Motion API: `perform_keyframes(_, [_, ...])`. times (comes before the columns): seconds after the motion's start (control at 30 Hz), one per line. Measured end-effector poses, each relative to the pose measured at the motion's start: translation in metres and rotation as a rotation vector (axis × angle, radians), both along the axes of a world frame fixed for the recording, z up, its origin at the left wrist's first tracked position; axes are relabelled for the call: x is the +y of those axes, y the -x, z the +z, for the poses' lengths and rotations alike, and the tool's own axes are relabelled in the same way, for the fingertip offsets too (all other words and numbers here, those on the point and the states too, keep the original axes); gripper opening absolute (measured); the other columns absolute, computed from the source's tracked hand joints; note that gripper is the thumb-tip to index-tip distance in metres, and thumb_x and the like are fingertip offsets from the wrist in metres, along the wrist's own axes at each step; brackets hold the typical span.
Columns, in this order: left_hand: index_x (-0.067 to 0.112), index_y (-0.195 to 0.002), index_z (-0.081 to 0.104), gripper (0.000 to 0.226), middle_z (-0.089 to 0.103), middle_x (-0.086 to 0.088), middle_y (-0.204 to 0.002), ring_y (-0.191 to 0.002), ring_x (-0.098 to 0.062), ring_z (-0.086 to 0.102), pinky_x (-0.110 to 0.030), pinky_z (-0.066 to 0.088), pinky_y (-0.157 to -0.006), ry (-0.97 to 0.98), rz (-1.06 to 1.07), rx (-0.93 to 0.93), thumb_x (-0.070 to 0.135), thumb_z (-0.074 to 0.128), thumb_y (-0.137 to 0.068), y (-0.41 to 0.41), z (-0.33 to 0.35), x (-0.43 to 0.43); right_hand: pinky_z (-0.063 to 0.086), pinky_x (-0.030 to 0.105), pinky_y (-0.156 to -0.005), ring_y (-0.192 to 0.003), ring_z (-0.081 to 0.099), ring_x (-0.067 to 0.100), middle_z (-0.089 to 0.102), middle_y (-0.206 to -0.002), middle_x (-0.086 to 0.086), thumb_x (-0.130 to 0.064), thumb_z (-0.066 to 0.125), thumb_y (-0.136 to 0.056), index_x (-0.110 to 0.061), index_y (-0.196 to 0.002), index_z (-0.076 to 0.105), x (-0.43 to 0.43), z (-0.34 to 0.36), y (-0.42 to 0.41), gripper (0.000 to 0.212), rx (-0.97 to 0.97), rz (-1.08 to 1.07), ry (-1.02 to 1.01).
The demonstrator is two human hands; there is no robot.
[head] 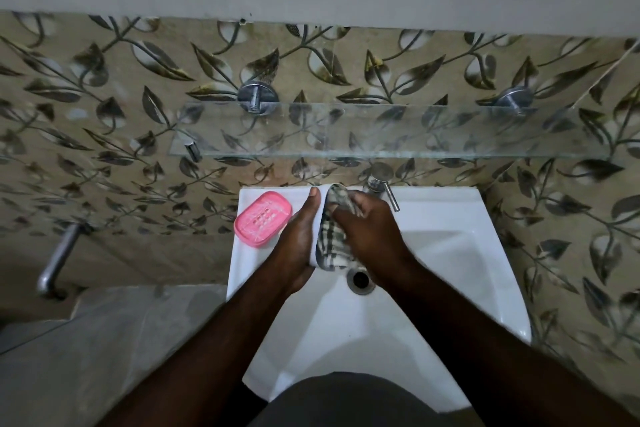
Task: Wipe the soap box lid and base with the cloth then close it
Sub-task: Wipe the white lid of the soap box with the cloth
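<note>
Head view looks down on a white sink [450,204] set against leaf-patterned wall tiles. Both hands meet over the back of the basin, just in front of the tap [379,184]. The left hand [298,239] grips a white lid [323,201] by its edge, thumb stretched along the near side. The right hand [367,229] clutches a checked cloth [332,239] and presses it into the lid, covering most of it. A pink base [263,218] with slots lies open-side up on the sink's back left corner, just beside the left hand and apart from the lid. The drain [360,279] shows below the hands. A glass shelf [381,130] hangs above the tap.
</note>
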State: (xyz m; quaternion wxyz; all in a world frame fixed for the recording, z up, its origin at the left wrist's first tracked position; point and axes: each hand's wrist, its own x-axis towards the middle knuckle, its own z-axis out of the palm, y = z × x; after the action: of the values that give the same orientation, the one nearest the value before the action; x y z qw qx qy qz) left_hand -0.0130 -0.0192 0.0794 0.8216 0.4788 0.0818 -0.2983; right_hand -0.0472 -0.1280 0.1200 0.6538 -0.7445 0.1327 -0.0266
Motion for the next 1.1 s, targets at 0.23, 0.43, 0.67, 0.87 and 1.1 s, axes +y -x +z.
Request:
perform_keyframes(0.23, [0.017, -0.108, 0.074, 0.051, 0.075, -0.015, -0.102, -0.091, -0.028, 0.072, -0.034, 0.058, -0.070, -0.108, 0.031, -0.058, 0.059, 0.054, -0.086, -0.007, 0.012, 0.009, 0.050, 0.024, -0.067, -0.081, 0.063, 0.012, 0.065, -0.090, 0.003, 0.001, 0.062, -0.077, -0.007, -0.085, 0.069, -0.016, -0.006, 0.017, 0.013, -0.289, 0.680, 0.572])
perform_keyframes(0.43, [0.008, -0.112, 0.068, 0.062, 0.074, -0.015, -0.103, -0.088, -0.026, 0.071, -0.037, 0.057, -0.074, -0.010, -0.078, 0.171, 0.061, 0.041, -0.094, -0.007, 0.004, -0.002, 0.051, 0.033, -0.054, -0.072, 0.064, 0.032, 0.071, -0.096, 0.006, -0.005, 0.050, -0.075, -0.016, -0.094, 0.074, -0.036, 0.001, -0.002, 0.033, -0.478, 0.620, 1.304])
perform_keyframes(0.67, [0.016, -0.102, 0.073, 0.041, 0.077, -0.008, -0.098, -0.088, -0.019, 0.074, -0.028, 0.059, -0.068, -0.173, 0.000, 0.024, 0.050, 0.050, -0.095, -0.016, 0.001, 0.004, 0.051, 0.042, -0.061, -0.079, 0.060, 0.035, 0.068, -0.107, 0.010, -0.002, 0.049, -0.081, -0.011, -0.120, 0.064, -0.034, -0.004, -0.017, 0.042, -0.447, 0.571, 1.332])
perform_keyframes(0.87, [0.018, -0.110, 0.069, 0.042, 0.076, -0.010, -0.095, -0.081, -0.026, 0.074, -0.037, 0.060, -0.070, -0.376, 0.099, -0.018, 0.053, 0.055, -0.092, -0.012, -0.002, 0.000, 0.052, 0.040, -0.064, -0.076, 0.067, 0.033, 0.071, -0.083, 0.011, -0.013, 0.058, -0.079, -0.015, -0.098, 0.059, -0.013, -0.018, 0.000, 0.019, -0.087, 0.485, 0.842])
perform_keyframes(1.1, [0.007, -0.120, 0.065, 0.055, 0.074, -0.016, -0.099, -0.089, -0.029, 0.072, -0.038, 0.059, -0.077, -0.220, 0.083, -0.067, 0.053, 0.052, -0.093, -0.012, 0.001, -0.004, 0.051, 0.041, -0.061, -0.070, 0.065, 0.039, 0.064, -0.072, 0.019, -0.008, 0.054, -0.090, 0.001, -0.082, 0.059, -0.004, -0.010, 0.006, 0.013, 0.252, 0.263, -0.091])
